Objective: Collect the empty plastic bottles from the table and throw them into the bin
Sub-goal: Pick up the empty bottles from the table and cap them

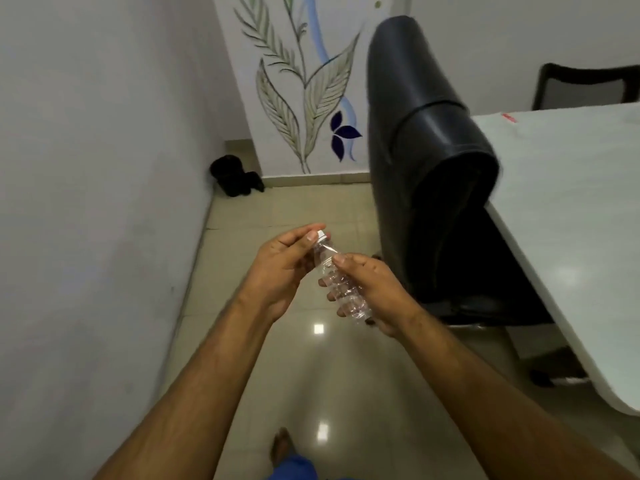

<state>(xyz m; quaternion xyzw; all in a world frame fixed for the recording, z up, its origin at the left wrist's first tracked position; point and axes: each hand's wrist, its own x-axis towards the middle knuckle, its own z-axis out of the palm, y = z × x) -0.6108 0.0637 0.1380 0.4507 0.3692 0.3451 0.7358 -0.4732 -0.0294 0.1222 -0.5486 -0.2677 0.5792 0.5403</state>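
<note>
A clear, empty plastic bottle (329, 268) with a white cap is held in front of me above the tiled floor, tilted with its cap up and to the left. My right hand (377, 292) grips its ribbed body, fingers wrapped round it. My left hand (284, 265) holds the neck and cap end, with fingertips at the cap. A black bin (230, 174) stands in the far corner of the room, against the left wall.
A black leather office chair (433, 161) stands close on the right, pushed against a white table (571, 220). A second dark chair (585, 84) sits behind the table. The left wall runs close alongside. My foot (282, 445) shows on the glossy floor below.
</note>
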